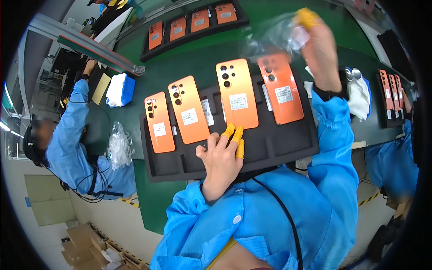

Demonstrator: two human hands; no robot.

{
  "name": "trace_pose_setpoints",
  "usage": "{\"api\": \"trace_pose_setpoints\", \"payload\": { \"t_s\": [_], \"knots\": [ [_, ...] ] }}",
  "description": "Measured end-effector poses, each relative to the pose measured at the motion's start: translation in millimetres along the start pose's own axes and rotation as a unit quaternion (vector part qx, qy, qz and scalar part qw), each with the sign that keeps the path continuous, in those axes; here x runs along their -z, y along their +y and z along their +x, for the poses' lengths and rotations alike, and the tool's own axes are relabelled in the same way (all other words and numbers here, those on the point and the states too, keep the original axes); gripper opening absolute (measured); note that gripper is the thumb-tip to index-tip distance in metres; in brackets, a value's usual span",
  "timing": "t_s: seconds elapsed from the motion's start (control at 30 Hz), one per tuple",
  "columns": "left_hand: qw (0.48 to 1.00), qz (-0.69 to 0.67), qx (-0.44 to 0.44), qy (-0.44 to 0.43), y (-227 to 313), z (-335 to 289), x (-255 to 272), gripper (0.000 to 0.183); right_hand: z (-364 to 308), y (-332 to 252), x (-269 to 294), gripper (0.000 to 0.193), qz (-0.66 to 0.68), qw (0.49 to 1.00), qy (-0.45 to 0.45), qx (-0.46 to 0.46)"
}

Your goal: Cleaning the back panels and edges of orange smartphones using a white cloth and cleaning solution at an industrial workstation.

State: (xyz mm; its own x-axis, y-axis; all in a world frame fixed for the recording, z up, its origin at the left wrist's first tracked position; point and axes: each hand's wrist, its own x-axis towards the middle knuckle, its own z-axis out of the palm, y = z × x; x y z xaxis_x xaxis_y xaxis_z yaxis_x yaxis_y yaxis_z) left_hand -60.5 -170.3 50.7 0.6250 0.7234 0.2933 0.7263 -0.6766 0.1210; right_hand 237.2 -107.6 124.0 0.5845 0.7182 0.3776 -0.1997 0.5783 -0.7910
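A black foam tray (pixel 166 168) in front of me holds a row of orange smartphones, backs up, each with a white label. My left hand (pixel 222 157), yellow cots on several fingers, has its fingers spread, fingertips at the lower edge of the third smartphone (pixel 243 87). To its left are a second smartphone (pixel 182 96) and a smaller-looking one (pixel 157 114). Above the rightmost smartphone (pixel 288 110), my right hand (pixel 317 51) is raised and blurred, pinching a crumpled clear plastic film (pixel 270 38) that partly covers that phone's top.
Another black tray (pixel 175 45) of orange phones lies at the back. A blue bin (pixel 127 91) with white cloth and a crumpled plastic bag (pixel 120 146) are left; white cloths (pixel 358 96) are right. Co-workers in blue sit at both sides, one by a further phone tray (pixel 393 121).
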Motion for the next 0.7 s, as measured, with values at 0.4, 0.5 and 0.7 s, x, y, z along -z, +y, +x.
{"api": "trace_pose_setpoints", "payload": {
  "t_s": [0.4,0.5,0.7],
  "knots": [
    [0.999,-0.038,0.000,0.013,-2,1,2,0.029,-117,5,32,0.029,-0.582,0.682,-0.428,0.113],
    [0.999,-0.034,0.001,0.004,-2,1,4,0.028,-113,-11,29,0.031,-0.560,0.687,-0.458,0.069],
    [0.998,-0.046,-0.041,0.012,6,12,19,0.024,-131,5,28,0.029,-0.618,0.613,-0.452,0.193]
  ]
}}
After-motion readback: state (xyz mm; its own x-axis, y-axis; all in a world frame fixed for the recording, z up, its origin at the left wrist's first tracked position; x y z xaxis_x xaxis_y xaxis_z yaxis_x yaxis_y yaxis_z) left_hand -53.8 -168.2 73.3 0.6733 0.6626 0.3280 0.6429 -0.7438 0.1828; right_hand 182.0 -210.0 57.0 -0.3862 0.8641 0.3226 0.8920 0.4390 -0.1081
